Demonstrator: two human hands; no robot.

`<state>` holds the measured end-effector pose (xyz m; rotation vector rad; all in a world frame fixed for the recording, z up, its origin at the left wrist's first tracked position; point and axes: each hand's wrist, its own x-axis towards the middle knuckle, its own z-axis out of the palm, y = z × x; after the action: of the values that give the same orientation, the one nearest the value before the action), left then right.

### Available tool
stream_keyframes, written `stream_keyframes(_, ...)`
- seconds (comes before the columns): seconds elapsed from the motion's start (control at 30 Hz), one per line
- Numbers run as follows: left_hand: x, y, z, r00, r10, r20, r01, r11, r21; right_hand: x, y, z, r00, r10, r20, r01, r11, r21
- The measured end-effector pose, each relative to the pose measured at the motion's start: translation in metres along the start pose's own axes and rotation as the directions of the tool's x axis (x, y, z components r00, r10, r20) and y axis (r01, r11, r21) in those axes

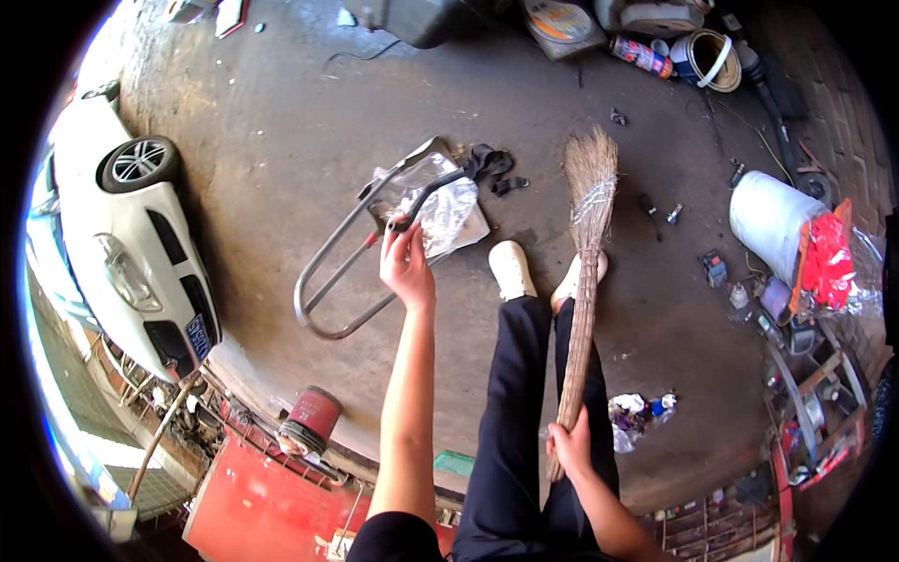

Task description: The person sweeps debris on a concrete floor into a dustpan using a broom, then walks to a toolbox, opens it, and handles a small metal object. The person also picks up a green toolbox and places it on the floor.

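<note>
My left hand is closed on the end of a curved black bar, whose far end meets a tangle of black straps. Beneath it lies a bent metal tube frame with a flat plate and crumpled clear plastic. My right hand grips the handle of a straw broom, its bristles pointing away from me, beside my shoes.
A white car stands at left. Along the right are a white bucket with red plastic, tools and metal racks. Containers line the top; a red can, red cabinet and litter lie near the bottom.
</note>
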<state>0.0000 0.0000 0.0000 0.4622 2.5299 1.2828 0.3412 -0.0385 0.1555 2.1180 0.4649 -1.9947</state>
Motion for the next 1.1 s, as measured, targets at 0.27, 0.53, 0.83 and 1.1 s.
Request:
stream_keyframes(0.27, -0.032, 0.154, -0.123, 0.935, -0.349, -0.065, 0.203, 0.676, -0.708, 0.0, 0.039, 0.104, 0.999, 0.018, -0.032, -0.028, 0.931, -0.364)
stream_keyframes(0.53, -0.066, 0.201, -0.161, 0.996, -0.079, -0.049, 0.008, 0.603, -0.798, -0.06, 0.038, 0.089, 0.972, -0.112, 0.205, 0.234, 0.498, -0.835)
stream_keyframes(0.83, -0.071, 0.254, -0.204, 0.976, 0.217, 0.026, -0.148, 0.745, -0.651, -0.109, 0.034, 0.028, 0.956, -0.253, 0.148, 0.277, 0.615, -0.738)
stream_keyframes(1.1, -0.082, 0.341, -0.194, 0.815, 0.518, 0.26, -0.373, 0.812, -0.45, -0.128, 0.039, 0.006, 0.981, -0.174, 0.083, 0.187, 0.964, -0.19)
